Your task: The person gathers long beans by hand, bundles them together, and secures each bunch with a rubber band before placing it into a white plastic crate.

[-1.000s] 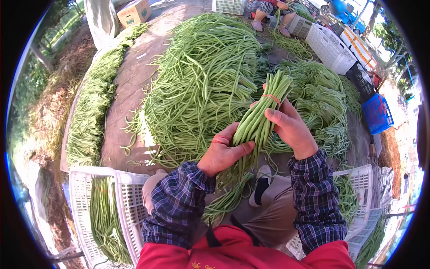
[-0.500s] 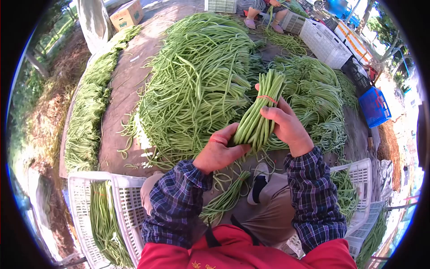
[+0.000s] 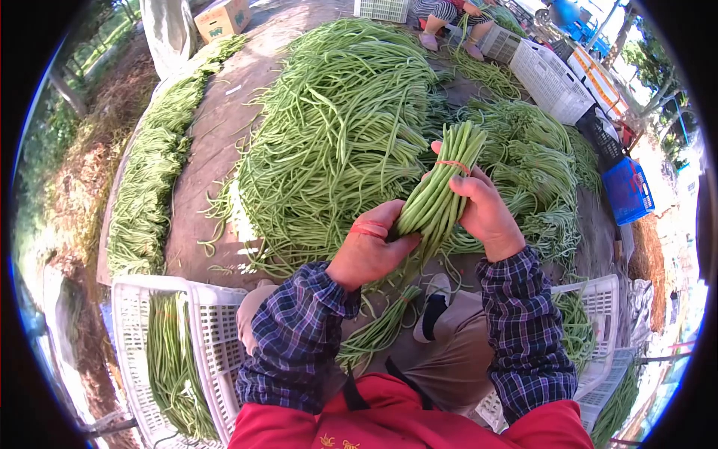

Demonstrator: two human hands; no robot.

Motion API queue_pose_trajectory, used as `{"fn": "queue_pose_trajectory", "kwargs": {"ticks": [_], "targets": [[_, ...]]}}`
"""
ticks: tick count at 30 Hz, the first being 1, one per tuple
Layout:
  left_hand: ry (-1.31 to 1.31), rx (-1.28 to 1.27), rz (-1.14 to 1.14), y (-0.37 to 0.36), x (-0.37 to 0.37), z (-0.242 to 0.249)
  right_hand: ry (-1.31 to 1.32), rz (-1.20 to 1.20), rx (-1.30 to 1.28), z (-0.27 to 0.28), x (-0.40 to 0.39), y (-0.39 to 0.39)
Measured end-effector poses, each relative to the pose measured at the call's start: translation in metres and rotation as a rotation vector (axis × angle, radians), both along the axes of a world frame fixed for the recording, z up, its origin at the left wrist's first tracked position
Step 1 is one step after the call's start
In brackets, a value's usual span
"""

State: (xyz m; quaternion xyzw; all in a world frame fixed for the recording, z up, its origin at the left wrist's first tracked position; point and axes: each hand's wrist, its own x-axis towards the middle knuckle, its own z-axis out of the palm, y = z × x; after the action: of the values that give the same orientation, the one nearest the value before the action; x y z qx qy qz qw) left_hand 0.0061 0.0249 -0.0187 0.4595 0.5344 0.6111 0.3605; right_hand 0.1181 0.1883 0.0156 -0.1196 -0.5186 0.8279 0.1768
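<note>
Nearest the camera, a white crate [image 3: 213,337] at seven o'clock holds a layer of long beans, and a second crate [image 3: 602,299] sits at four o'clock, also partly filled. Between the knees a few loose beans [image 3: 378,329] lie on the ground.

Just above, both hands are closed on one bundle of long beans [image 3: 441,187]. The left hand [image 3: 370,251] wraps the lower part of the bundle, with rubber bands [image 3: 368,230] looped over its knuckles. The right hand [image 3: 486,213] clasps the upper part, just below an orange band [image 3: 452,163] that ties the top. Compared with a second ago, the left hand has slid up and tightened round the stems, so the free tails below it look shorter and more gathered; the bundle's tilt toward one o'clock is much the same. That suggests the lower end is being drawn together, perhaps for a second band.

Beyond, from eleven to two o'clock, spreads the big pile of beans [image 3: 336,127]. Farthest, at twelve o'clock, another person's feet [image 3: 449,37] show beside more white crates [image 3: 550,78].
</note>
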Motion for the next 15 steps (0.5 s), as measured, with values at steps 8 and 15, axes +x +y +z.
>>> {"fn": "queue_pose_trajectory", "kwargs": {"ticks": [8, 15], "targets": [[0.338, -0.031, 0.109, 0.001, 0.002, -0.002, -0.119, -0.008, 0.223, 0.003, -0.001, -0.009], [0.483, 0.05, 0.209, 0.006, 0.007, -0.003, -0.091, -0.095, 0.25, 0.002, -0.002, -0.013]]}}
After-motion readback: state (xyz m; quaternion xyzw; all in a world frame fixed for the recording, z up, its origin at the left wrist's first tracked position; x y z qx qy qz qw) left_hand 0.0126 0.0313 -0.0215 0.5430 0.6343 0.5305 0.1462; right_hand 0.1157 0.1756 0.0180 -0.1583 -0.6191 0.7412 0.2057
